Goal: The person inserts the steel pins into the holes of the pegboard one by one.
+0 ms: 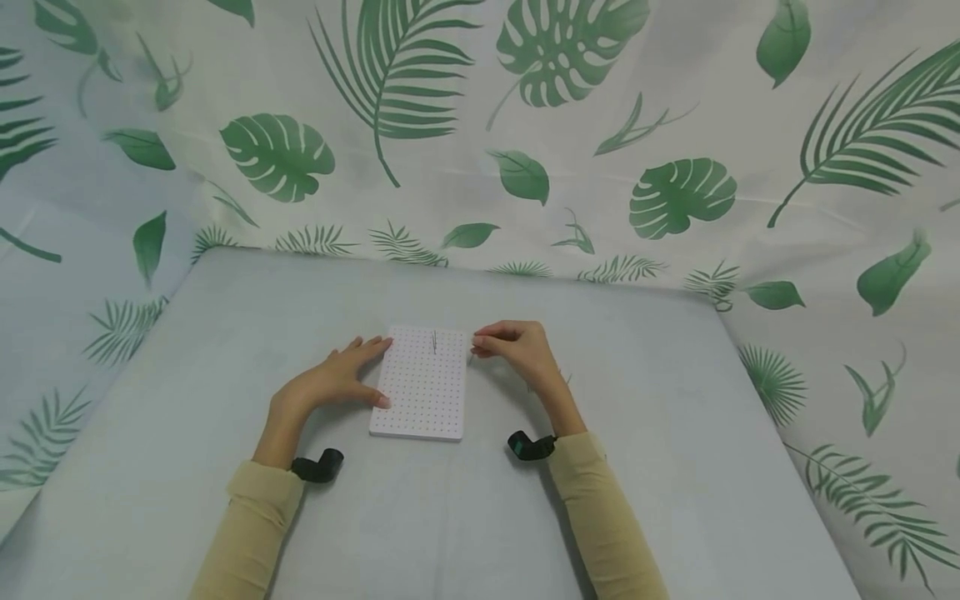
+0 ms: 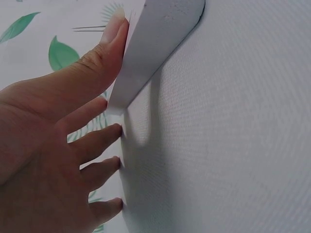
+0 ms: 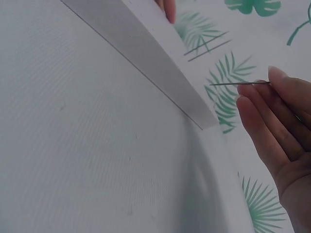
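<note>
A white rectangular board [image 1: 423,392] with a grid of dots lies flat on the table. Two thin needles [image 1: 434,342] stand up from its far part; the right wrist view also shows the pair of upright needles [image 3: 206,48]. My left hand [image 1: 330,379] is spread at the board's left side, its thumb [image 2: 104,48] resting on the top face near the edge. Just off the board's right edge, my right hand [image 1: 525,350] pinches another needle [image 3: 238,84] between thumb and fingertips. That needle's tip is free and touches nothing.
A pale cloth covers the table [image 1: 360,533]. Leaf-printed curtains [image 1: 465,192] hang behind it and at the sides. Small thin dark lines show beside my right wrist, too small to tell. A black wrist camera [image 1: 318,467] sits on the left wrist, another [image 1: 531,446] on the right.
</note>
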Available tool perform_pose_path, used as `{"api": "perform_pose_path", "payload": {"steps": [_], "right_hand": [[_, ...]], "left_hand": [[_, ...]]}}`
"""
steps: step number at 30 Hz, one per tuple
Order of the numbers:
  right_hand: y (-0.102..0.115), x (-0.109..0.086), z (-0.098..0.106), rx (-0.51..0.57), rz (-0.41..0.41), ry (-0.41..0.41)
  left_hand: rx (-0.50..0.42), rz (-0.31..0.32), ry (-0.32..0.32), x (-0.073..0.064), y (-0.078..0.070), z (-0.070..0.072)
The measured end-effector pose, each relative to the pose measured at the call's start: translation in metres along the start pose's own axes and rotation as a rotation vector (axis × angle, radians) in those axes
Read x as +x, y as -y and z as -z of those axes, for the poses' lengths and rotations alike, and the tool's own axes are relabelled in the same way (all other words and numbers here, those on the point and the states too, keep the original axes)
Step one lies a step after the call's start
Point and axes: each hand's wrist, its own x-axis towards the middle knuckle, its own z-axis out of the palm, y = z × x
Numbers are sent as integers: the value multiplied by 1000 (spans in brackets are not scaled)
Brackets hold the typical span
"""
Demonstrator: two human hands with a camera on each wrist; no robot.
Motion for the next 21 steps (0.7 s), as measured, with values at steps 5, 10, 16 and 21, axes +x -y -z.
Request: {"api": "perform_pose_path", "payload": {"steps": [5, 10, 16, 21], "right_hand": [[1, 6, -8, -4, 7, 15], [0, 11, -15, -3, 28, 30], [3, 14, -23, -9, 42, 36], [2, 17, -30, -13, 49, 28]], "left_hand": [[-8, 5, -1, -1, -2, 1], [1, 15, 3, -1, -2, 0], [2, 17, 8, 0, -2, 0], [8, 19, 12, 1, -1, 0]]}}
